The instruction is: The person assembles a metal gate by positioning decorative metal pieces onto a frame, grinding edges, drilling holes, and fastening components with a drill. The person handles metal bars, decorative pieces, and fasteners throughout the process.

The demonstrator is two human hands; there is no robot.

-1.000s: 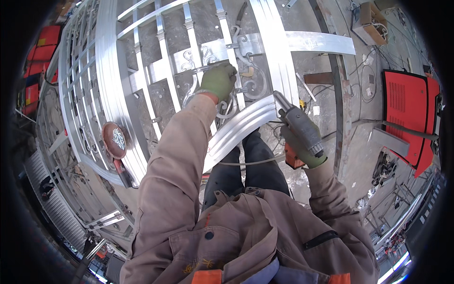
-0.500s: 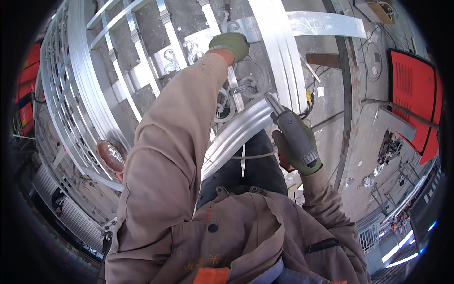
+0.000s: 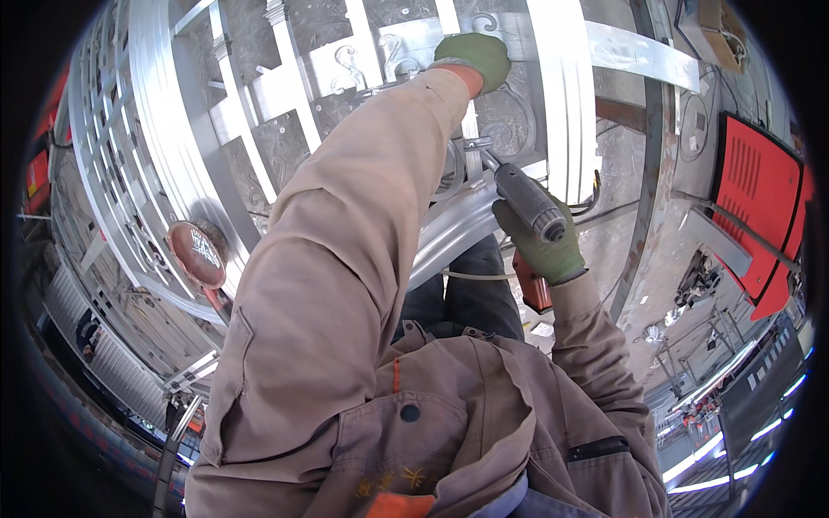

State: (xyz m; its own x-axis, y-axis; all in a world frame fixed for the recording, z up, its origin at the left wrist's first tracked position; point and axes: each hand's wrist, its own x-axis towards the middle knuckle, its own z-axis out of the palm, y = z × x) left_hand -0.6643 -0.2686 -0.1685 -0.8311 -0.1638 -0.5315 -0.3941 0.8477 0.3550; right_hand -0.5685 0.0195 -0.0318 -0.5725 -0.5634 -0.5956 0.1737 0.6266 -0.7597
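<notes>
My left hand (image 3: 477,60), in a green glove, is closed around an upright metal bar (image 3: 469,123) of a silvery railing panel. Its fingertips are hidden behind the glove's back. Gripped in my gloved right hand (image 3: 550,246) is a grey pistol-shaped power tool (image 3: 529,201) with a slim metal nose and an orange-red part below the grip. The nose points up and left at a small metal fitting (image 3: 477,142) on the bar, close to it; whether they touch I cannot tell. Curled metal scrolls (image 3: 347,69) sit between the bars.
A wide ridged rail (image 3: 566,112) borders the panel on the right. Left of my sleeve is a round reddish-brown dish-like object (image 3: 199,252). A red slotted machine casing (image 3: 753,177) stands at the right, near a dark steel beam (image 3: 652,173). Cables cross the floor.
The tool's nose has come nearer the fitting on the bar. In the picture, the panel and my left hand have shifted right, while that hand stays on the same bar.
</notes>
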